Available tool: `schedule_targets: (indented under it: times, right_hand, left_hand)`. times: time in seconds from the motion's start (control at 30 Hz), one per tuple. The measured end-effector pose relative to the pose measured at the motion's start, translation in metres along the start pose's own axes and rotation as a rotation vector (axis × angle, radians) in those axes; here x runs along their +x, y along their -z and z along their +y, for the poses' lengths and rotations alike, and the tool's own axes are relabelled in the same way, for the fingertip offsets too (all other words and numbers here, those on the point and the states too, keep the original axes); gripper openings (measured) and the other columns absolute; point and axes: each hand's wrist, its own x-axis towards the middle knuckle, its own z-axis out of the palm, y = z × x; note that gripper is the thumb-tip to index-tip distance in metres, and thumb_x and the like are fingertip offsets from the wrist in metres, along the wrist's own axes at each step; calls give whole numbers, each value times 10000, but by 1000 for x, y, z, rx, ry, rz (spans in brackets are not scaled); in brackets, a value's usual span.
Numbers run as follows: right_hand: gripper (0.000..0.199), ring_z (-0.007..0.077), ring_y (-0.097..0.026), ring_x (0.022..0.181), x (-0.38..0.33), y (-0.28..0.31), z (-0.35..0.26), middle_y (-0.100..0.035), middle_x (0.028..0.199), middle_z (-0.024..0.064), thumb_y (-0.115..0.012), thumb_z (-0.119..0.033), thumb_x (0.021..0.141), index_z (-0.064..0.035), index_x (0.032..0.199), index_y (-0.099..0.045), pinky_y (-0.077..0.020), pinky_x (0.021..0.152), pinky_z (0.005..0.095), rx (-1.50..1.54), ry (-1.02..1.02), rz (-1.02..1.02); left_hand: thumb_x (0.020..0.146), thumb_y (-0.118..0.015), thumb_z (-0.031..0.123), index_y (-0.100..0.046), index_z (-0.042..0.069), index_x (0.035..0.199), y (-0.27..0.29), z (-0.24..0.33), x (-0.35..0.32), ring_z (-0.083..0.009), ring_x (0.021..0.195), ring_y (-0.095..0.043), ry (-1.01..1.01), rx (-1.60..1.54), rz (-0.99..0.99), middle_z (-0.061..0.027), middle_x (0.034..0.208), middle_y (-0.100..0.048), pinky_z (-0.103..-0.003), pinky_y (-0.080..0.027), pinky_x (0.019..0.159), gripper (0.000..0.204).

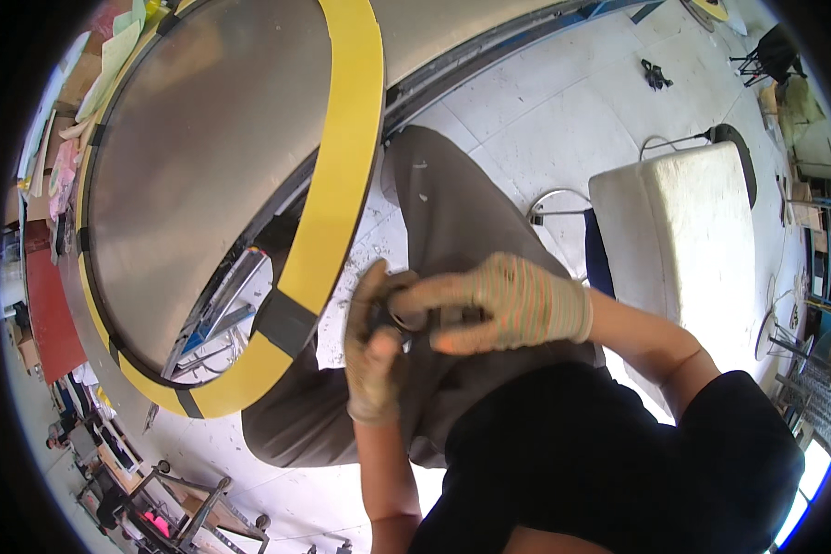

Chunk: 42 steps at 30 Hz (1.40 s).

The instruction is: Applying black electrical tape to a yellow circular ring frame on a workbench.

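Observation:
Both hands wear pale knit work gloves with orange stripes and meet above my lap. My left hand (371, 355) is curled round a small dark roll (399, 319) that looks like black tape; its ring edge shows between the fingers. My right hand (512, 300) comes in from the right, its fingers and thumb closing on the roll's near side. Fingers and shadow partly hide the roll. Just left of my hands stands a large yellow ring (342, 175), tilted, with black bands at intervals, one wide black band (286, 321) closest to my left hand.
The ring leans over a metal-topped table (212, 120) with a dark edge. A white padded block (683, 231) and a stool with a metal hoop (559, 208) stand to the right. A black scrap (656, 74) lies on the tiled floor. A wheeled cart (185, 508) is at lower left.

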Motion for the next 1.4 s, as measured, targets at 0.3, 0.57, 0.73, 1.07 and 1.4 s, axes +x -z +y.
schedule_targets:
  times: [0.3,0.57,0.73,1.07,1.4]
  right_hand:
    - [426,322,-718,812,64,119,-50,-736,985,145,-741,-307,928,-95,1288,-658,-569,710,380,-558,875,699]
    - [687,249,-715,934,204,196,-61,-742,1102,126,-640,-561,938,-120,1460,-568,-527,911,399,-1032,428,332]
    - [617,328,-706,921,176,172,-50,-730,1078,144,-753,-428,879,-94,1381,-626,-554,816,412,-538,320,394]
    - [307,334,-651,894,82,50,-48,-691,1061,115,-801,-215,845,-138,1114,-674,-532,746,450,-660,801,529]
    - [502,371,-627,1030,96,39,-71,-666,1095,168,-790,-376,844,-65,1213,-648,-505,899,457,-539,574,177]
  left_hand:
    - [766,-832,127,-693,56,1165,-42,85,-44,-335,1069,-622,-620,1017,214,-123,1176,-667,-412,-491,926,429]
    - [840,-745,548,-605,74,1125,-62,66,63,-300,948,-595,-415,1790,698,-95,1006,-603,-444,-484,828,570]
    - [822,-766,538,-618,96,1078,-52,61,45,-268,905,-614,-486,1748,653,-72,973,-620,-412,-493,782,532]
    - [838,-647,747,-645,88,1100,80,57,-71,-341,870,-626,-834,1756,353,-105,979,-622,-479,-492,752,709]
    - [945,-617,576,-568,22,1375,91,99,-84,-400,1204,-513,-620,1705,296,-168,1288,-574,-530,-393,1046,702]
